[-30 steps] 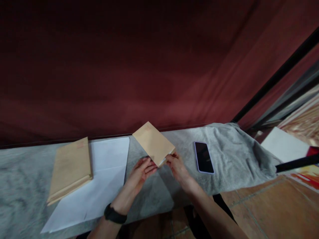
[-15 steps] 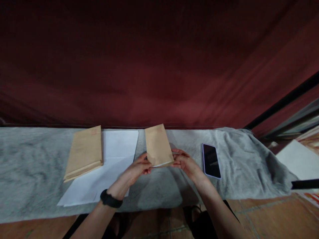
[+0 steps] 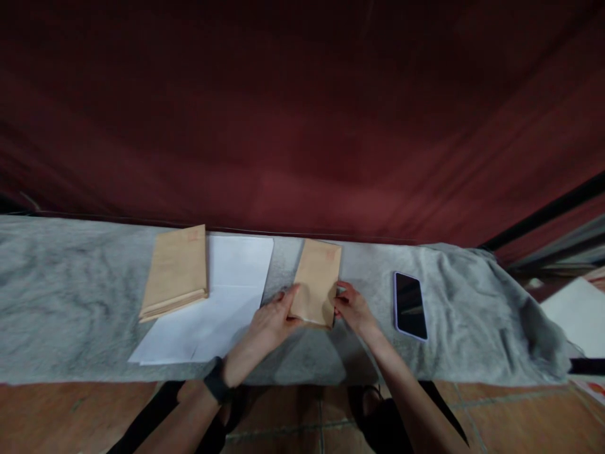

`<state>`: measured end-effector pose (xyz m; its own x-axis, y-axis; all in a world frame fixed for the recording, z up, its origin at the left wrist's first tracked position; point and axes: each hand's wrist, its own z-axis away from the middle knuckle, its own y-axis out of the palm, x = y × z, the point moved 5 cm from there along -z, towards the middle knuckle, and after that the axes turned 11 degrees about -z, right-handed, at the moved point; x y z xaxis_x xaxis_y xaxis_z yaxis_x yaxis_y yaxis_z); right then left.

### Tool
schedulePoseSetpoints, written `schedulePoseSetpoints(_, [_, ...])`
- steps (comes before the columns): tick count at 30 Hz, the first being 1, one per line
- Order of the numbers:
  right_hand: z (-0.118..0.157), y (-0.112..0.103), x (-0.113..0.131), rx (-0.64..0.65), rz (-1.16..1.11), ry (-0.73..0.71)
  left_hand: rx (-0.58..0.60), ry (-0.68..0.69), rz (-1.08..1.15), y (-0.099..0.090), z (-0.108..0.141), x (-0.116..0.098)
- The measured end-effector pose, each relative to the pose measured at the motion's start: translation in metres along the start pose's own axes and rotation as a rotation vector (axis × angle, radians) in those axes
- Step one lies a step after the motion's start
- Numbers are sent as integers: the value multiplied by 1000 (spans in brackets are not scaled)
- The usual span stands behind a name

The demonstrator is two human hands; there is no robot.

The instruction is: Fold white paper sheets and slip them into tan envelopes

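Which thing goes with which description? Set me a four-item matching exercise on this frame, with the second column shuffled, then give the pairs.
Things:
1. Phone
2. Cloth
3. Single envelope
4. Envelope stack

Descriptions:
A. Gray, with folds toward its right end
B. Lying partly on white paper
C. Between the left hand and the right hand
D. Dark-screened, right of the right hand

Pairs: 1-D, 2-A, 3-C, 4-B
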<state>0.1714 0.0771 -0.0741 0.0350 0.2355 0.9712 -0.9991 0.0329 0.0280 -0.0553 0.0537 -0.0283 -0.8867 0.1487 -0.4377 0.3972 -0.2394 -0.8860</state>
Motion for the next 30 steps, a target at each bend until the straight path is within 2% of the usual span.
schedulePoseSetpoints(4, [-3,-4,4,-15,154,-88,-13,97,-202,2,11,-13])
schedulePoseSetpoints(13, [-3,-3,9,-11,428,-187,20,124,-325,0,11,-20])
schedulePoseSetpoints(18, [12,5,26,-95,630,-392,-13,140,-339,-1,12,-21])
schedulePoseSetpoints(21, [21,25,31,-7,655,-556,-153,246,-395,0,9,-31])
schedulePoseSetpoints(24, [25,48,25,163,709,-644,-242,389,-398,13,3,-40])
schedulePoseSetpoints(26, [25,56,19,224,789,-654,-238,388,-394,26,-2,-39])
schedulePoseSetpoints(30, [17,55,15,226,942,-623,-187,415,-424,40,-5,-34])
